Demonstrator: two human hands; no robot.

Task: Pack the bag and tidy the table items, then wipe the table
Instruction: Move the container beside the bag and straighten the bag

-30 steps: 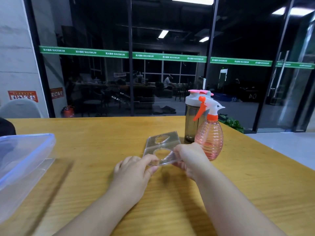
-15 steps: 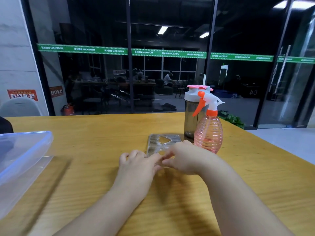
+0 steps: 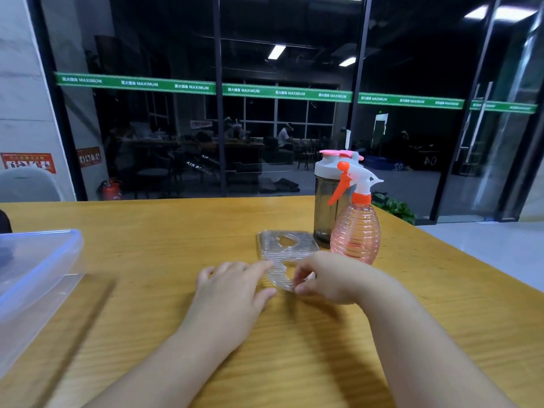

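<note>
A clear ridged plastic tray (image 3: 287, 248) with cut-out holes lies on the wooden table (image 3: 176, 231), just left of the bottles. My left hand (image 3: 232, 290) holds its near left edge between outstretched fingers and thumb. My right hand (image 3: 326, 278) pinches the near right edge with curled index finger and thumb. The tray's near end is partly hidden by my fingers. A pink spray bottle (image 3: 354, 237) with an orange trigger stands right behind my right hand.
A grey shaker bottle (image 3: 322, 207) with a white and pink lid stands behind the spray bottle. A large clear plastic storage box (image 3: 38, 260) sits at the table's left edge. Glass walls rise beyond the far edge; the table's right edge runs diagonally past the bottles.
The tray was held tilted up off the table a second ago; it now lies low on the table. Both hands have stayed at its near edge.
</note>
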